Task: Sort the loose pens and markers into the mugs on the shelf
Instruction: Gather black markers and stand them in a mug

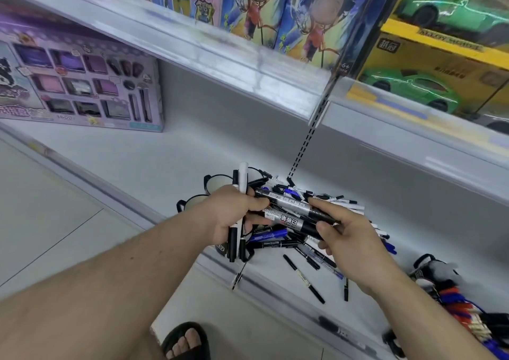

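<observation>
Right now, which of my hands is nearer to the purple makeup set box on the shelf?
Left. Your left hand, gripping a bundle of pens, sits closer to the purple makeup set box. Your right hand, holding markers, is farther right of it.

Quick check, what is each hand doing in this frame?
Left hand: grips a bundle of upright pens.
Right hand: fingers curled round two thick silver-and-black markers above the loose pile.

A single head-worn camera looks steeply down, close above the white shelf (170,150) at arm's reach.
</observation>
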Available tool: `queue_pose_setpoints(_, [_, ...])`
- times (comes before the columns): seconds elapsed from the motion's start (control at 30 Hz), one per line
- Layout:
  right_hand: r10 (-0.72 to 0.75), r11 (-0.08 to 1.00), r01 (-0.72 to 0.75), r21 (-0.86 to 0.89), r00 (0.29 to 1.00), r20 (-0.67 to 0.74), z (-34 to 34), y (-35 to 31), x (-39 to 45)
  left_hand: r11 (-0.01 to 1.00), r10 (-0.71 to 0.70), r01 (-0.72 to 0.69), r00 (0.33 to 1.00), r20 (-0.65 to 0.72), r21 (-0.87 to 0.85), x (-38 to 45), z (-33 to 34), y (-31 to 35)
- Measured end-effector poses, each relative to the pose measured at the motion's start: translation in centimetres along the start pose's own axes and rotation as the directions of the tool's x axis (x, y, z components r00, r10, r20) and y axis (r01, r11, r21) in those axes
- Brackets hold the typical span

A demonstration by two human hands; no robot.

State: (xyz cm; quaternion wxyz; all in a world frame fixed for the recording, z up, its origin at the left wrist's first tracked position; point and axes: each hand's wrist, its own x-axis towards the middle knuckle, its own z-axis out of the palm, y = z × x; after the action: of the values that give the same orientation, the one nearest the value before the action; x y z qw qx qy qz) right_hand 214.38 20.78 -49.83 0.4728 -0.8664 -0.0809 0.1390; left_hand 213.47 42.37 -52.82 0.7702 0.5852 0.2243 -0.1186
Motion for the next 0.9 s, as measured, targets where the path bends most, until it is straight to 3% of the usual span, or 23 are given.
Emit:
queue_pose_setpoints(0.17, [0.052,0.991,-0.054,0.125,0.999,0.016,-0.9,-0.1,-0.7,0.998,0.055,-0.055,0.998,-0.016,-0.021,0.2,0.8,-0.2])
queue_pose_setpoints(0.37, [0.181,0.93,-0.185,0.318,0.983,0.043,-2.2,1.4,-1.3,0.972,0.198,-0.194,0.98,-0.015,0.131,0.1,2.8,-1.2])
queue_pose_setpoints(0.6, [0.307,0.849,-0.298,0.436,0.95,0.05,-4.2,3.4,-2.3,0.949,0.263,-0.265,0.964,0.04,0.172,0.3,6.0,-1.3])
queue_pose_setpoints(0.73, [0.343,0.829,-0.295,0.475,0.939,-0.015,-5.0,4.2,-3.5,0.939,0.266,-0.279,0.96,0.093,0.2,0.0,7.9,-1.4])
queue_pose_setpoints(0.9, [0.395,0.786,-0.209,0.582,0.893,-0.213,-5.9,5.2,-4.6,0.948,0.22,-0.238,0.97,0.106,0.212,0.1,9.9,-2.1])
